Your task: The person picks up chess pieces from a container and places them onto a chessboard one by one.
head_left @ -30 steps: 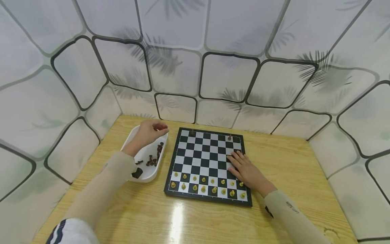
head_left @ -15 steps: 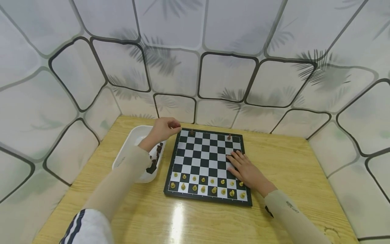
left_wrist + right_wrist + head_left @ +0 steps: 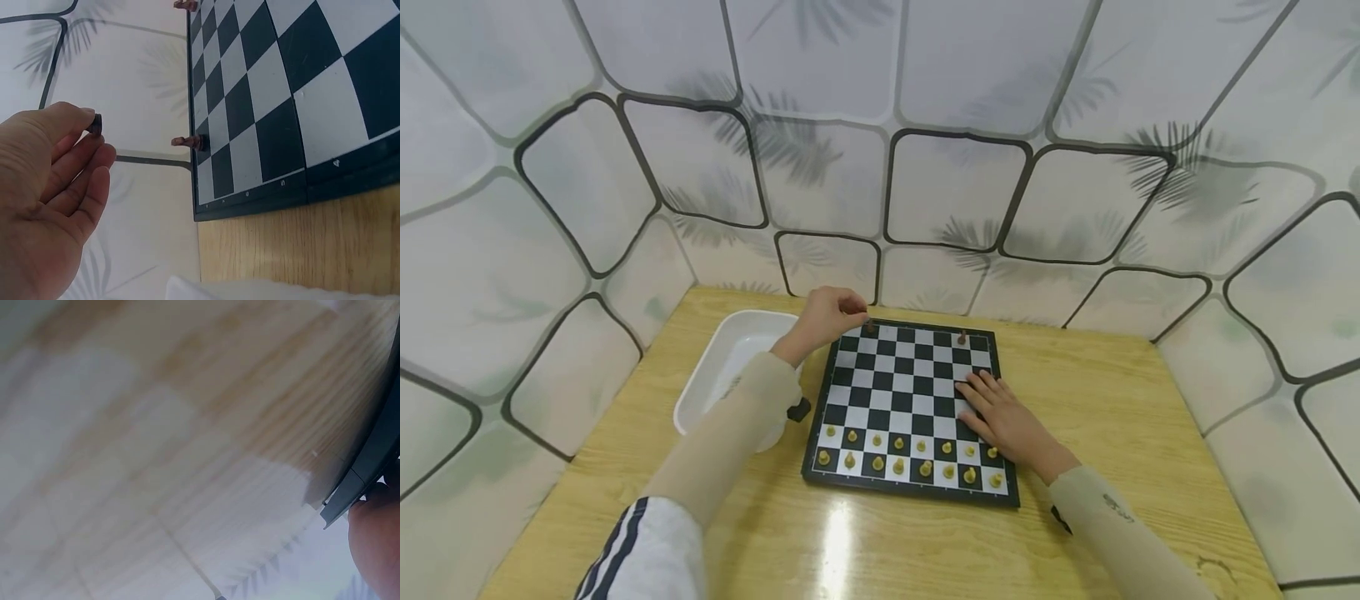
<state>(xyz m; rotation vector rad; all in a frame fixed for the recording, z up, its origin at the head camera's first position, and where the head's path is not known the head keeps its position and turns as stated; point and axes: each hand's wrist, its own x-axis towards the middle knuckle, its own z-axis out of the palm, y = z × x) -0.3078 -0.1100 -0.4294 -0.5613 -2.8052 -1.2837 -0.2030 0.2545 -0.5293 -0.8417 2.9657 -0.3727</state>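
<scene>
My left hand [image 3: 826, 318] is over the far left corner of a black-and-white chessboard [image 3: 891, 382]. Between thumb and fingers it pinches a dark brown chess piece [image 3: 95, 124], mostly covered, so its kind cannot be told. A brown knight [image 3: 190, 142] stands on the far row beside that hand, and a second brown piece [image 3: 962, 337] stands farther right on the same row. My right hand [image 3: 1009, 421] rests with straight fingers on the board's right edge. Yellow chess pieces [image 3: 927, 468] fill the two near rows.
To the left of the board lies a white plastic tray [image 3: 711, 375], its right part hidden behind my left forearm. The wooden table [image 3: 1075, 375] meets a patterned wall [image 3: 958, 187] at the back and on both sides.
My left hand has moved right from above the tray to the board's far left corner, carrying the piece. The forearm now covers the brown pieces in the tray. My right hand stays put.
</scene>
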